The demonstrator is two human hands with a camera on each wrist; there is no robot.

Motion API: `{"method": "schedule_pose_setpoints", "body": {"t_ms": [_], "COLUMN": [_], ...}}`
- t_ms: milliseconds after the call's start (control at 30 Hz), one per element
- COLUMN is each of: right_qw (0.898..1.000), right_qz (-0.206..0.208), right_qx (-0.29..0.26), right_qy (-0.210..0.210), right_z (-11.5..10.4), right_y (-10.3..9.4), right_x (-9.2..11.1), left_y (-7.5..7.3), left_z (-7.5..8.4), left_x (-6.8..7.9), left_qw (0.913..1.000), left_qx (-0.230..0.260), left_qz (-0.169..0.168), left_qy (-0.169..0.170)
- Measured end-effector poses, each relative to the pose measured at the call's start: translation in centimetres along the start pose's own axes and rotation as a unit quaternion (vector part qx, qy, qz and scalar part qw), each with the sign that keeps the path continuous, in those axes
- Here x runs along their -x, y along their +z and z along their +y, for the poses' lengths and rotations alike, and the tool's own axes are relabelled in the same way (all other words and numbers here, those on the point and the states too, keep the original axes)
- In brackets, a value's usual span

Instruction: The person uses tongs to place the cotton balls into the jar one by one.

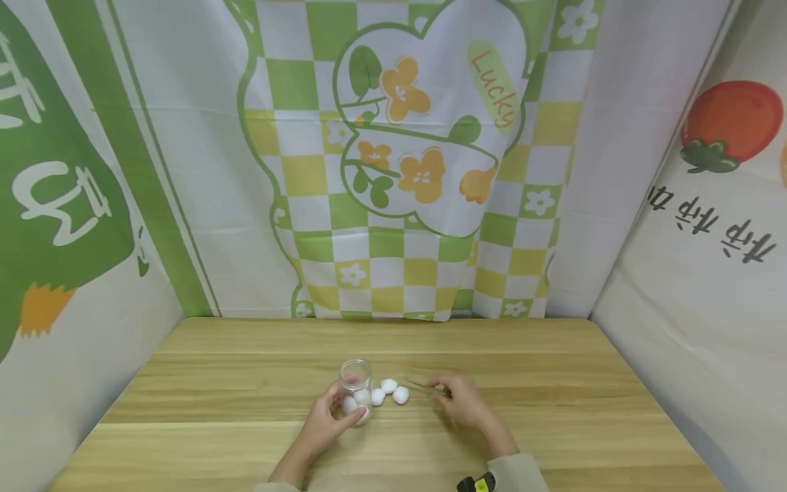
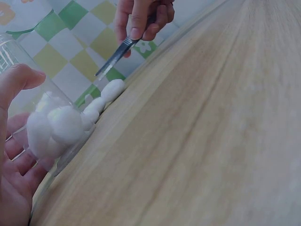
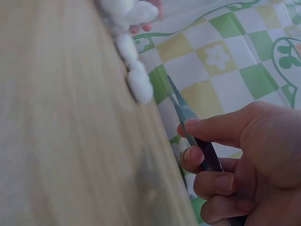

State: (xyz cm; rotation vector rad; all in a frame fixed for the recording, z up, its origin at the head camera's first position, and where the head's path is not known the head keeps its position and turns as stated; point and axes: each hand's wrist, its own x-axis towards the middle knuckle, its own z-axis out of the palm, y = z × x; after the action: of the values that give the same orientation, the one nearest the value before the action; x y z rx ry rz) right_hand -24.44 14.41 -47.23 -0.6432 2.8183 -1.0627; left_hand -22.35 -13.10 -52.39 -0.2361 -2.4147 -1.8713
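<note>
The word "Lucky" (image 1: 494,85) stands in orange-red letters on the checked cloth (image 1: 402,273) at the back. Black Chinese characters (image 1: 699,220), 柿 among them, mark the right-hand cloth (image 1: 688,321); white lettering (image 1: 52,207) on the left-hand cloth (image 1: 104,338) cannot be made out.

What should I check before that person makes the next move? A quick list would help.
1. Jar held: ok, left hand around it.
2. Jar mouth uncovered: ok, no lid shows.
3. Tweezers held: ok, in the right hand.
4. Tweezer tips free: ok, nothing between them.
5. Loose white balls nearby: ok, three on the table beside the jar.
6. Tips touching a ball: not ok, they are apart.
</note>
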Motion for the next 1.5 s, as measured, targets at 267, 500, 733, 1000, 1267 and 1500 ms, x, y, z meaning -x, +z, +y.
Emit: {"method": "schedule_pose_setpoints", "body": {"t_ms": [267,500,733,1000,1267,1500], "right_qw": [1.000,1.000,1.000,0.999,0.999,1.000], "right_qz": [-0.001,-0.003,-0.004,-0.005,-0.008,-0.007], "right_qx": [0.003,0.010,0.011,0.031,0.024,0.011], "right_qy": [-0.009,-0.011,-0.005,0.008,0.019,0.028], "right_z": [0.8,0.8,0.7,0.8,0.7,0.4], "right_y": [0.5,0.6,0.9,1.4,1.7,2.0], "right_x": [0.3,0.2,0.0,-0.1,0.0,0.1], "left_y": [0.1,0.2,0.1,-0.1,-0.1,-0.1], "left_z": [0.0,-0.1,0.0,0.0,0.0,-0.2], "left_x": [0.0,0.0,-0.1,-0.1,0.0,-0.1], "left_qw": [1.0000,1.0000,1.0000,0.9998,0.9999,0.9999], "left_qx": [0.004,0.005,0.002,0.009,0.005,0.008], "left_qz": [0.002,0.001,-0.001,-0.013,-0.010,-0.006], "left_qy": [0.002,0.003,0.006,0.008,0.003,0.003]}}
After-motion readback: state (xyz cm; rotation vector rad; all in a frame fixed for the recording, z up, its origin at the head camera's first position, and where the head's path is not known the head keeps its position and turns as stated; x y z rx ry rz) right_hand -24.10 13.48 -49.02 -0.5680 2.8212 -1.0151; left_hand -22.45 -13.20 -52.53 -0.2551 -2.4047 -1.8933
